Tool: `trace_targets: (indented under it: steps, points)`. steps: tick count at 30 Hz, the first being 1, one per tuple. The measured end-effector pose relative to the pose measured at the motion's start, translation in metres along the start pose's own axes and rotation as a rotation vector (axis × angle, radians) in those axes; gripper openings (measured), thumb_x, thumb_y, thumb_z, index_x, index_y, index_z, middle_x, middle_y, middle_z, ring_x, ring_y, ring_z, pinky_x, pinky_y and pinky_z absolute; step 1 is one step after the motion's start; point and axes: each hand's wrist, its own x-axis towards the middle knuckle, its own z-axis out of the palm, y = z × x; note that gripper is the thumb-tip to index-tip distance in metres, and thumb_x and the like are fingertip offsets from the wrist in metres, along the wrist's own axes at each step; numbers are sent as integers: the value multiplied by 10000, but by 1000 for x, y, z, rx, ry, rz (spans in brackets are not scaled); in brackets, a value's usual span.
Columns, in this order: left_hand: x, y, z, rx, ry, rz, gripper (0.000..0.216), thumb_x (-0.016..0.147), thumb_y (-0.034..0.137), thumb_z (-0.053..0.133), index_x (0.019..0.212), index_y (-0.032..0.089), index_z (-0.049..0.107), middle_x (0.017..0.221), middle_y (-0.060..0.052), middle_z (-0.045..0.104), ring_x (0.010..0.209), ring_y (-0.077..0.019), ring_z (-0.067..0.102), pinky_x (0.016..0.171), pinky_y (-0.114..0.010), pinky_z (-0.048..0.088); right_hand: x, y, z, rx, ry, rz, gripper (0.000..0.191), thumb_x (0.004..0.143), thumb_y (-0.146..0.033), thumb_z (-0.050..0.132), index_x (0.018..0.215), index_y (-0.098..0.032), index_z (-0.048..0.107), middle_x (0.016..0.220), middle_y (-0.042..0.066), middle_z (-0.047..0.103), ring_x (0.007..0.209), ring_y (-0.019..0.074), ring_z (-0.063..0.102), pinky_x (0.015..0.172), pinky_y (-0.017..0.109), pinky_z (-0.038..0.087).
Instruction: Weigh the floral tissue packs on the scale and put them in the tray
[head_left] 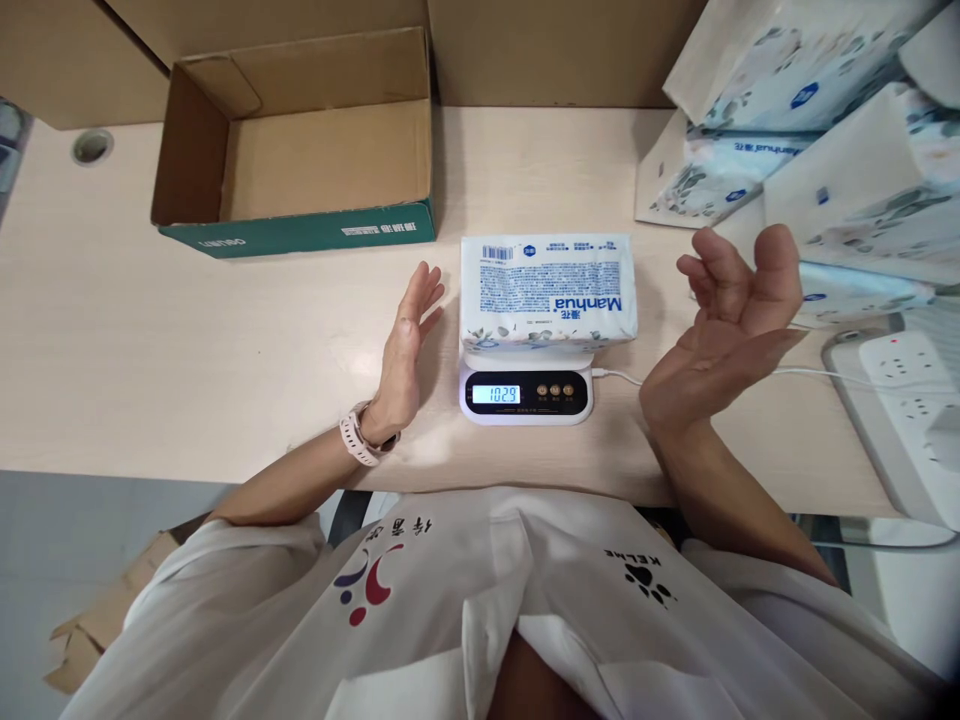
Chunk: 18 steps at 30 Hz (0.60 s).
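1. My left hand [401, 370] stood at nine o'clock from the tissue pack [547, 285], its fingers straight and fairly close together, pinching nothing; a pale band [358, 436] circled the wrist.
2. My right hand [716, 335] was at three o'clock from the pack, palm turned partly upward, fingers loosely curled, a little apart, and bare of any load.
3. The scale [525, 408] had a rounded white body and a glossy black front panel toward six o'clock, where the lit display read 102.9.
4. The pack rested on the scale, between my hands and apart from both. Its long axis ran from nine to three; my left fingers were nearer. It was a soft, blocky bundle in smooth printed film.
5. At ten o'clock beyond it sat an open cardboard box [300, 235], rectangular, green outside and matt brown inside.
6. At two o'clock, more film-wrapped packs [757, 160] leaned in a heap.
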Motion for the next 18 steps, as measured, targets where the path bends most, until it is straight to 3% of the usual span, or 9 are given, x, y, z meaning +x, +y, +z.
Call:
trace_targets:
  steps: [8, 12, 18]
  points:
    - [-2, 0, 0, -4, -4, -19, 840, 1046, 924, 267, 1758, 492, 373, 1862, 4, 419, 1755, -373, 367, 1421, -603, 383, 1, 1, 2, 19, 7, -2, 745, 1026, -827, 294, 1496, -334, 594, 1471, 64, 696, 1433, 318, 711, 1246, 666, 495]
    - [-3, -3, 0, -8, -6, -2, 809, 1074, 886, 289, 1763, 474, 385, 1856, -1, 434, 1748, -364, 382, 1392, -579, 434, -1, 5, 0, 3, 2, -13, 682, 1073, -752, 287, 1500, -329, 609, 1449, 55, 717, 1257, 295, 780, 1119, 610, 577]
    - [-4, -4, 2, -6, -32, 42, 715, 1134, 788, 289, 1766, 471, 397, 1864, 17, 420, 1762, -355, 354, 1401, -580, 413, -4, 6, -3, -69, -103, -17, 672, 1133, -710, 275, 1559, -300, 594, 1176, 63, 839, 1002, 260, 807, 1146, 616, 550]
